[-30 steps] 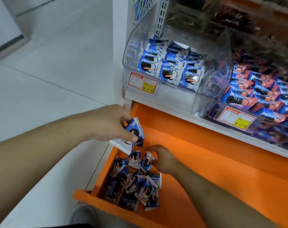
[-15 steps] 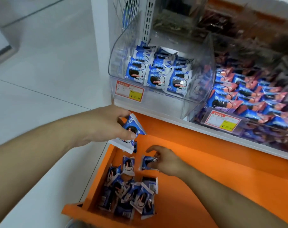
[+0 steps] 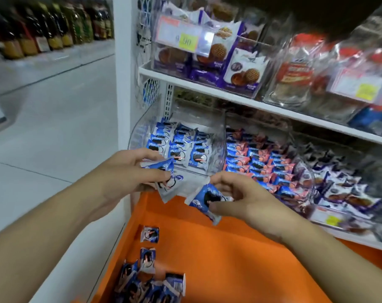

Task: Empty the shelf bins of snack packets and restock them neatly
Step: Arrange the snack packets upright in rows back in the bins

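My left hand (image 3: 129, 171) grips a small stack of blue-and-white cookie packets (image 3: 168, 182) just in front of the clear shelf bin (image 3: 142, 132). Neat rows of the same blue packets (image 3: 181, 147) lie in that bin. To the right, my right hand (image 3: 236, 197) pinches a single blue packet (image 3: 204, 199) close beside the left hand's stack. Below both hands, several loose blue packets (image 3: 148, 278) lie in a heap at the near left of the orange base shelf (image 3: 229, 259).
A neighbouring clear bin (image 3: 299, 162) holds pink-and-blue packets, with purple packets (image 3: 347, 189) further right. The upper shelf (image 3: 207, 88) carries waffle-biscuit packs and price labels. Grey floor (image 3: 50, 127) opens to the left, with bottles along a far shelf.
My right hand rose from the orange shelf with one packet and now sits beside the left hand. The left hand lifted toward the bin. The camera tilted up, showing the upper shelf.
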`<action>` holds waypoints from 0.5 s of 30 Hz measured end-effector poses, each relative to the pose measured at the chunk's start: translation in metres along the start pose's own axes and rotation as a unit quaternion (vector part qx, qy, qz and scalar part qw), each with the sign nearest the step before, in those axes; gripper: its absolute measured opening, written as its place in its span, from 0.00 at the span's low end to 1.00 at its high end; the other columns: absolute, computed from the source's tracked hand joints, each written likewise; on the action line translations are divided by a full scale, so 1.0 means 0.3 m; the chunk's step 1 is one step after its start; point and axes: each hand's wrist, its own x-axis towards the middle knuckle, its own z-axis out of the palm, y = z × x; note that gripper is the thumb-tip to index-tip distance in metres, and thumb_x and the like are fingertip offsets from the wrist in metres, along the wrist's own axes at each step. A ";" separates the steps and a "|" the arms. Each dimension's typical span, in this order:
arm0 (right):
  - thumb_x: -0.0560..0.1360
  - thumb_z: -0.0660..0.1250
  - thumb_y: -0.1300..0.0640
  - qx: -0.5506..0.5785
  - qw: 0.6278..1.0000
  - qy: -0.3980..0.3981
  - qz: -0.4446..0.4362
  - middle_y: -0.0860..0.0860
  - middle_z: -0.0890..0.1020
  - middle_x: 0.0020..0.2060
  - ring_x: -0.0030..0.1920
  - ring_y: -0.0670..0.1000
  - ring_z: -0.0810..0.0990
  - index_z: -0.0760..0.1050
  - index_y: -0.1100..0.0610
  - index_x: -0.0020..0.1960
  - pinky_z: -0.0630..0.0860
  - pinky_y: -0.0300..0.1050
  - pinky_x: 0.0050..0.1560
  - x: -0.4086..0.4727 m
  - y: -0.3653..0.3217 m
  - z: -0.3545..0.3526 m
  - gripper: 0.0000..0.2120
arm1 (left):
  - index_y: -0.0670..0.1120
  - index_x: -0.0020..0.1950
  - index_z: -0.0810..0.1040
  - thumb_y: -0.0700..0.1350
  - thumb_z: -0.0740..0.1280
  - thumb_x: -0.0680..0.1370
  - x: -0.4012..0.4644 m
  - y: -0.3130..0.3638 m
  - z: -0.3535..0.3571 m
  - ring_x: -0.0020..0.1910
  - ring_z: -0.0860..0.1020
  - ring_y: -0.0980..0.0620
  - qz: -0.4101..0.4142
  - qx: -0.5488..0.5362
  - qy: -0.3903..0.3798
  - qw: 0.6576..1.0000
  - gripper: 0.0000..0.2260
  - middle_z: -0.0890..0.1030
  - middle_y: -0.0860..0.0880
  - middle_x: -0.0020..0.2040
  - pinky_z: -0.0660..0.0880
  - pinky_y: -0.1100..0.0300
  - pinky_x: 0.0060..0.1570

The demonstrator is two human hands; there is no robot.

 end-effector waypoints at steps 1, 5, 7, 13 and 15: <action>0.76 0.78 0.62 0.011 1.000 0.005 -0.012 0.53 0.84 0.52 0.56 0.51 0.84 0.80 0.54 0.58 0.78 0.50 0.61 -0.020 -0.011 -0.004 0.14 | 0.48 0.59 0.83 0.41 0.80 0.70 -0.008 0.008 0.009 0.49 0.87 0.45 0.010 -0.006 -0.002 1.000 0.18 0.88 0.45 0.52 0.82 0.50 0.51; 0.75 0.76 0.69 0.068 0.997 0.030 -0.032 0.62 0.82 0.50 0.50 0.63 0.87 0.79 0.55 0.62 0.84 0.63 0.54 -0.065 -0.042 -0.009 0.20 | 0.53 0.59 0.84 0.40 0.78 0.73 -0.024 0.022 0.040 0.53 0.86 0.42 0.040 -0.020 0.006 0.999 0.17 0.87 0.44 0.53 0.82 0.44 0.57; 0.75 0.76 0.68 0.063 0.996 0.043 -0.035 0.61 0.81 0.51 0.48 0.63 0.87 0.80 0.51 0.63 0.85 0.61 0.51 -0.060 -0.039 -0.012 0.21 | 0.59 0.60 0.84 0.40 0.78 0.74 -0.026 0.024 0.059 0.54 0.86 0.44 0.058 -0.021 0.006 0.998 0.19 0.85 0.42 0.58 0.84 0.47 0.54; 0.76 0.77 0.59 -0.065 0.989 0.126 -0.036 0.53 0.78 0.53 0.53 0.55 0.80 0.79 0.44 0.62 0.83 0.43 0.45 -0.010 -0.023 -0.070 0.19 | 0.60 0.53 0.84 0.49 0.81 0.71 0.040 0.023 0.100 0.57 0.82 0.55 0.109 0.077 0.059 0.989 0.13 0.86 0.53 0.56 0.80 0.50 0.57; 0.76 0.77 0.55 -0.106 0.981 0.161 -0.028 0.45 0.77 0.50 0.50 0.52 0.81 0.78 0.40 0.60 0.82 0.43 0.44 0.009 -0.003 -0.107 0.17 | 0.57 0.52 0.84 0.48 0.81 0.71 0.087 0.034 0.115 0.52 0.84 0.55 0.125 0.106 0.064 0.984 0.12 0.87 0.53 0.50 0.80 0.51 0.56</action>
